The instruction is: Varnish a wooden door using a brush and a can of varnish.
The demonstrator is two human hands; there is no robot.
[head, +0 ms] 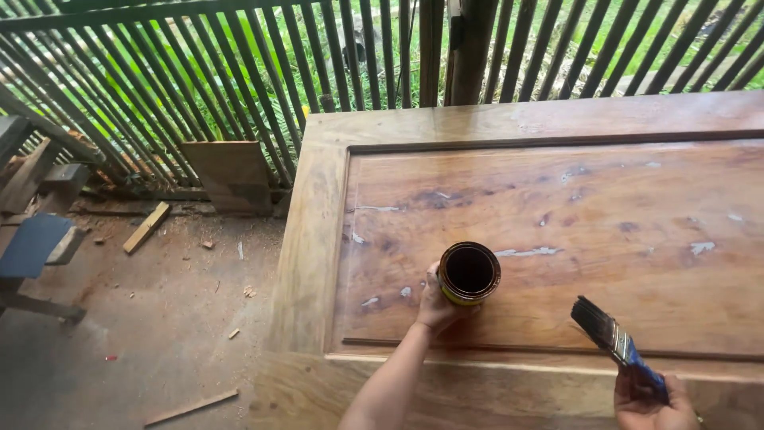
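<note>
Head view, left to right. Far left: a blue-seated stool [36,243] on a dusty floor [159,318], wood scraps scattered about, a loose board [231,175] leaning on the slatted fence [199,80]. Centre and right: a large wooden door panel [557,215] lying flat, its recessed field glossy reddish-brown with pale filler patches. The left hand [434,302] is closed around the side of an open can [469,273], which stands upright on the panel near its lower left corner; dark liquid inside, level not readable from here. Lower right, the right hand [656,402] grips the blue handle of a flat brush [613,338], bristles pointing up-left toward the can, held clear above the surface. My read: loading the brush is the step in hand. To do it well, I would keep the can steadied, dip only the bristle tips, wipe excess on the inner rim, then stroke along the grain and feather over the pale patches.
</note>
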